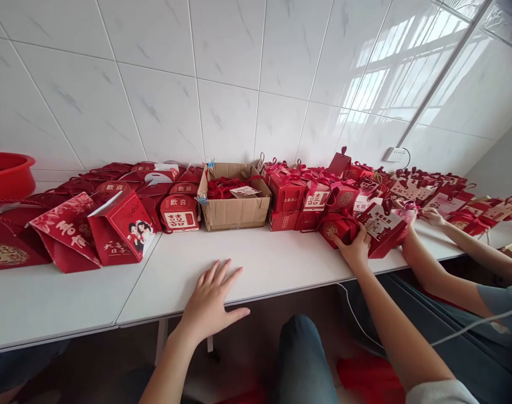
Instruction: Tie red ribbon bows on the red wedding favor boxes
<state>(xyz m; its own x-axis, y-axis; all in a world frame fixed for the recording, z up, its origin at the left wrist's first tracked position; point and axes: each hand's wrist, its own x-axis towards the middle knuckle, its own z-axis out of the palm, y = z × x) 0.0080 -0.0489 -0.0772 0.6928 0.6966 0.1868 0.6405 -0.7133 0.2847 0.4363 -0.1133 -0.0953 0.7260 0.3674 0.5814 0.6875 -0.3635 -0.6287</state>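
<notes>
My left hand [211, 303] is open at the front edge of the white table, fingers spread, holding nothing. To the right, my right hand [356, 252] grips a small red gift box [336, 229] with a round gold emblem and a dark red ribbon on top. Right against that hand leans a larger red gift box [382, 230] with a white printed card on its face. Behind my left hand stands an open cardboard box [236, 213] holding red ribbons [224, 189] and a printed card. The fingertips of my right hand are partly hidden between the two boxes.
Folded red boxes [115, 230] crowd the table's left side, near a red basin [7, 175]. Tied red boxes [287, 193] are stacked right of the cardboard box. A co-worker's hands [432, 216] handle boxes at the right. A white cable [360, 320] hangs below the table.
</notes>
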